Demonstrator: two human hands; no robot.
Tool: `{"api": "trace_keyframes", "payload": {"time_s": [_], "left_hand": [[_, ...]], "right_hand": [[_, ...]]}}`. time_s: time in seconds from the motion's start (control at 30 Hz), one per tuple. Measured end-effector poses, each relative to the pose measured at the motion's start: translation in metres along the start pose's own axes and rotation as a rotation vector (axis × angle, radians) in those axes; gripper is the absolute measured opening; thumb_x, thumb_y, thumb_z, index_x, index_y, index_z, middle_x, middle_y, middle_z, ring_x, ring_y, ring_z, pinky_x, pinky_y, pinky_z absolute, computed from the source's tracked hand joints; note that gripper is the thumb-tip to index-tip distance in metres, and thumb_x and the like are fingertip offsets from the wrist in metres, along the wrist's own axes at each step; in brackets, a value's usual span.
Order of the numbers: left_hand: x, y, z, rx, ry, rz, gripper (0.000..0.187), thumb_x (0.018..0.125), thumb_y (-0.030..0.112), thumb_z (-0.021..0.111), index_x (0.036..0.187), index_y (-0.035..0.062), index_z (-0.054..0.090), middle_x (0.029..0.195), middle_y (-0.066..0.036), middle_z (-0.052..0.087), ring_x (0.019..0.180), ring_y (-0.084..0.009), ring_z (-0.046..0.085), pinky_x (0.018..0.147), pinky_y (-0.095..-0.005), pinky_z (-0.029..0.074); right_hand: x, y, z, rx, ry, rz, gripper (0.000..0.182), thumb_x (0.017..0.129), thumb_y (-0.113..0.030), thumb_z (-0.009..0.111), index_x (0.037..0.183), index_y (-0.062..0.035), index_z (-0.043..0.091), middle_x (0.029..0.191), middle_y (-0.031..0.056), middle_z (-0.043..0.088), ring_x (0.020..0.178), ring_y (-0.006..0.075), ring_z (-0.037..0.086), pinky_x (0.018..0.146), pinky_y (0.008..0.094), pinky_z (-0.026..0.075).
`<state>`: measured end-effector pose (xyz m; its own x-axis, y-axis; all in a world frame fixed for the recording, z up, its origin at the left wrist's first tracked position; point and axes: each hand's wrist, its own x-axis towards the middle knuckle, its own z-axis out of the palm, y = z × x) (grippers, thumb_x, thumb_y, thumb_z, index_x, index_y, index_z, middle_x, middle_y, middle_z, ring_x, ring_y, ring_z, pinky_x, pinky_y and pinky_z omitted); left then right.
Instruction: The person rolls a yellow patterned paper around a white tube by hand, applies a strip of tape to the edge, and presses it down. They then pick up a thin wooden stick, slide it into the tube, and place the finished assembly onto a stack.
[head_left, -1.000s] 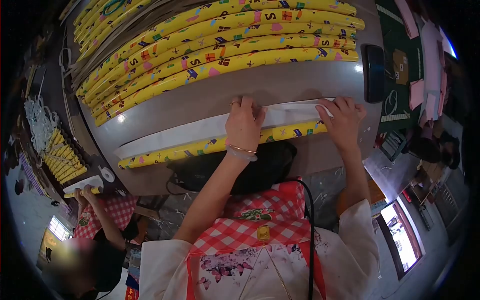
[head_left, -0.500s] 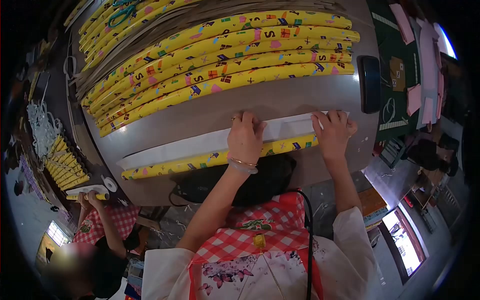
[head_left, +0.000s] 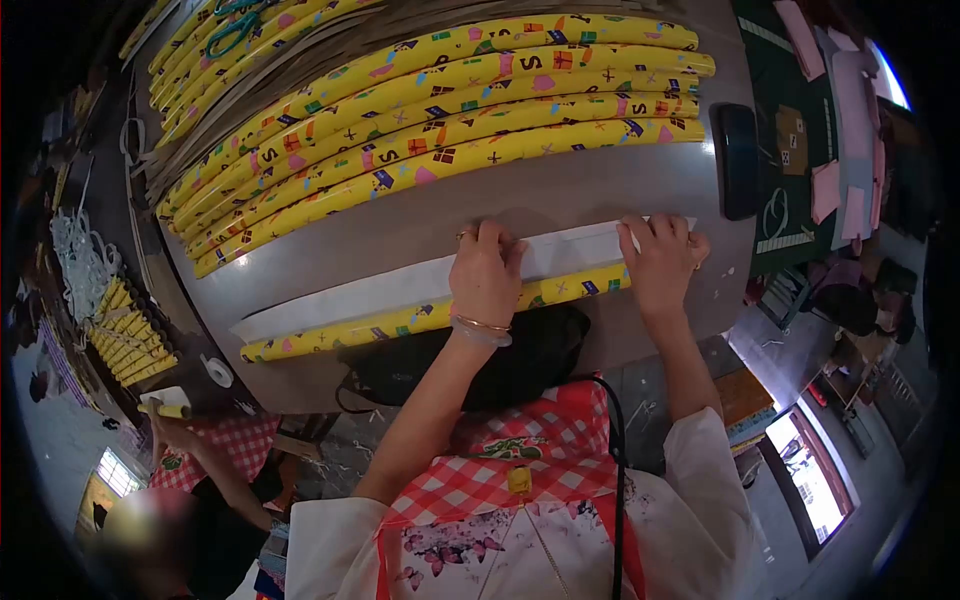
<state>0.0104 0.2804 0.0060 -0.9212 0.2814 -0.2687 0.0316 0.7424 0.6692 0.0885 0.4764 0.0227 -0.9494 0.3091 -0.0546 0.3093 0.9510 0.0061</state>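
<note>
A partly rolled sheet of wrapping paper lies in front of me, its yellow printed roll [head_left: 400,323] nearest me and its white underside [head_left: 375,286] flat beyond. My left hand [head_left: 486,272] is closed over the middle of the sheet, fingers curled down at the white far edge. Farther right, my right hand [head_left: 660,262] is closed at the sheet's right end, with fingertips on the white edge. The undersides of both sets of fingers are hidden.
Several finished yellow rolls [head_left: 440,130] lie side by side across the table [head_left: 640,185]. A dark oblong object [head_left: 737,162] rests at the right edge. Green-handled scissors [head_left: 232,35] lie top left. A black bag [head_left: 480,362] is at the near edge. Lower left, another person's hand [head_left: 175,432] holds a yellow roll.
My hands stay at nearly the same places on the paper, shifting very slightly left with the view. The other person's hands and yellow roll have moved lower.
</note>
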Motion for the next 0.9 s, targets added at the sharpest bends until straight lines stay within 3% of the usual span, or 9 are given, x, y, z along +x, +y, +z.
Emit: {"api": "trace_keyframes", "payload": {"time_s": [0.13,0.47,0.57,0.67,0.73,0.77,0.83,0.9], "left_hand": [[0.0,0.005,-0.004,-0.017,-0.051,-0.035,0.022,0.075,0.01,0.071,0.084,0.0054,0.051,0.082,-0.012,0.054,0.074,-0.0307,0.059,0.06,-0.039,0.048],[-0.005,-0.002,0.002,-0.005,-0.018,0.027,0.02,0.076,0.009,0.068,0.084,0.0046,0.051,0.083,-0.014,0.054,0.073,-0.0329,0.057,0.06,-0.0402,0.048],[-0.01,-0.003,0.006,0.01,0.034,0.054,0.017,0.077,0.007,0.068,0.086,0.0035,0.054,0.078,-0.012,0.056,0.072,-0.0294,0.057,0.06,-0.0392,0.047],[-0.02,-0.002,-0.001,0.036,0.036,0.141,0.015,0.078,0.002,0.063,0.091,0.0021,0.054,0.084,-0.015,0.056,0.074,-0.0312,0.058,0.062,-0.0394,0.048],[-0.027,0.003,-0.009,0.015,0.048,0.311,0.018,0.079,0.0,0.062,0.095,0.0015,0.055,0.089,-0.016,0.057,0.075,-0.0326,0.058,0.064,-0.0387,0.048],[-0.031,0.007,-0.011,0.017,0.044,0.312,0.018,0.079,0.0,0.062,0.095,0.0015,0.055,0.089,-0.016,0.057,0.075,-0.0326,0.058,0.064,-0.0387,0.048],[-0.038,0.014,-0.013,-0.052,-0.128,0.193,0.019,0.079,0.0,0.059,0.097,0.0015,0.054,0.097,-0.02,0.055,0.09,-0.0358,0.056,0.075,-0.041,0.048],[-0.027,0.022,-0.006,-0.067,-0.163,0.152,0.018,0.08,0.0,0.059,0.097,0.0013,0.053,0.094,-0.02,0.057,0.087,-0.0362,0.057,0.073,-0.0416,0.049]], "right_hand": [[0.001,-0.003,0.0,-0.014,0.007,0.017,0.01,0.08,-0.024,0.065,0.089,-0.0178,0.065,0.085,-0.0023,0.055,0.095,0.0165,0.048,0.088,0.0417,0.027],[0.006,-0.01,-0.009,-0.049,-0.041,0.039,0.011,0.081,-0.023,0.063,0.091,-0.0174,0.063,0.086,-0.0014,0.056,0.094,0.0164,0.05,0.086,0.0401,0.028],[0.009,-0.012,-0.01,-0.058,-0.068,0.051,0.011,0.081,-0.022,0.063,0.091,-0.017,0.063,0.087,-0.0008,0.057,0.094,0.0167,0.05,0.086,0.0401,0.029],[0.01,-0.013,-0.009,-0.068,-0.05,0.062,0.012,0.081,-0.022,0.063,0.092,-0.0172,0.062,0.087,-0.0005,0.057,0.093,0.0169,0.05,0.086,0.0402,0.029],[0.009,-0.014,-0.01,-0.076,-0.045,0.062,0.012,0.081,-0.022,0.063,0.092,-0.0172,0.062,0.086,-0.0005,0.057,0.093,0.017,0.05,0.086,0.0401,0.029],[0.009,-0.014,-0.01,-0.087,-0.04,0.06,0.012,0.081,-0.021,0.063,0.092,-0.0173,0.062,0.085,-0.0004,0.056,0.092,0.017,0.05,0.086,0.04,0.029],[0.008,-0.014,-0.006,-0.067,-0.011,0.06,0.012,0.079,-0.019,0.064,0.089,-0.0162,0.061,0.085,0.0004,0.055,0.092,0.0178,0.049,0.085,0.0412,0.03],[0.008,-0.015,-0.003,-0.047,0.02,0.056,0.011,0.076,-0.017,0.064,0.087,-0.0151,0.06,0.084,0.0011,0.054,0.091,0.0186,0.048,0.085,0.0424,0.031]]}}
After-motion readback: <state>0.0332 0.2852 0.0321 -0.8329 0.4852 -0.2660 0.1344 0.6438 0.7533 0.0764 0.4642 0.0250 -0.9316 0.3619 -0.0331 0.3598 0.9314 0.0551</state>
